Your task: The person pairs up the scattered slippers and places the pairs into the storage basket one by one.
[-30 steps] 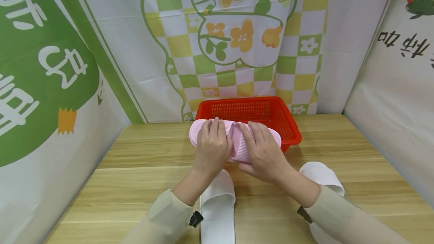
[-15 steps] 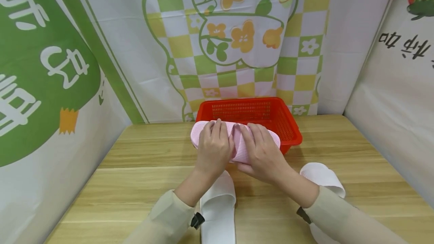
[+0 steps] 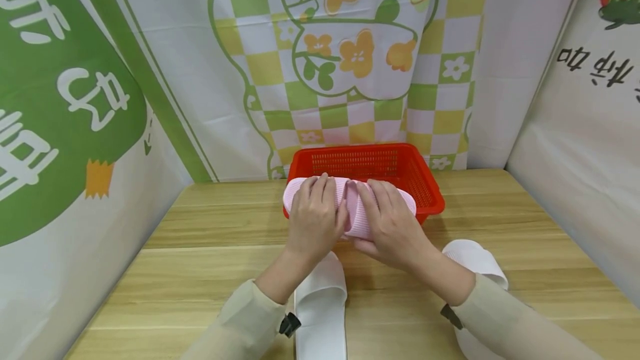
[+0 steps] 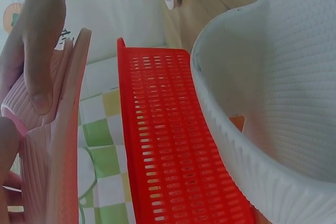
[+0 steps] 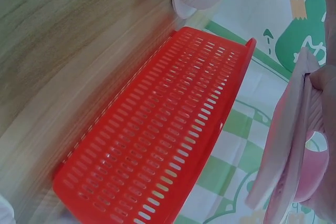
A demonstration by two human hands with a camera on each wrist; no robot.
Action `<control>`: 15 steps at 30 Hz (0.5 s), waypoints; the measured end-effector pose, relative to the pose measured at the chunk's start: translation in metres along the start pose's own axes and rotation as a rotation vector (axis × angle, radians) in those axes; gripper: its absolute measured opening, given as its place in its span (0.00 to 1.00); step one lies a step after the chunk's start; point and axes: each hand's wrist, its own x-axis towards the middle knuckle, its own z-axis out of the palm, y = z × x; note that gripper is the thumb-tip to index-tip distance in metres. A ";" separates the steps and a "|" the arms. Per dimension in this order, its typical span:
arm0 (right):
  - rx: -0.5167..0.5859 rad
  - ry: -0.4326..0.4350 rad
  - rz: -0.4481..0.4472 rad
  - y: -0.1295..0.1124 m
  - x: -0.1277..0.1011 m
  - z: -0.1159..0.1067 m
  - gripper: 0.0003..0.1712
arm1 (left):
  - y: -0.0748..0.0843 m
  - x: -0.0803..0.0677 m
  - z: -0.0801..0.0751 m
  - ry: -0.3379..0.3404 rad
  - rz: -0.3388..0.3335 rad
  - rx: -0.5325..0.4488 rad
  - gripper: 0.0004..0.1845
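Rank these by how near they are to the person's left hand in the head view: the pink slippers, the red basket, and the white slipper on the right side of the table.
1. Pink slippers: gripped by the left hand itself.
2. Red basket: just behind the hands, at the table's back.
3. White slipper on the right: farthest, beyond the right forearm.

Beige long sleeves [image 3: 240, 321] with small black clips [image 3: 289, 324] at the cuffs.

Bright even light, soft shadows, wrist-view blur
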 end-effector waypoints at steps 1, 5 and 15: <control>0.000 0.003 0.000 0.000 0.000 -0.001 0.47 | 0.000 0.000 0.000 -0.001 0.001 -0.013 0.20; 0.010 0.009 0.005 0.002 -0.001 -0.001 0.47 | -0.001 -0.001 0.000 -0.003 0.012 -0.057 0.21; 0.024 0.032 0.005 0.006 -0.003 -0.001 0.46 | -0.002 -0.006 0.002 -0.052 0.052 -0.067 0.24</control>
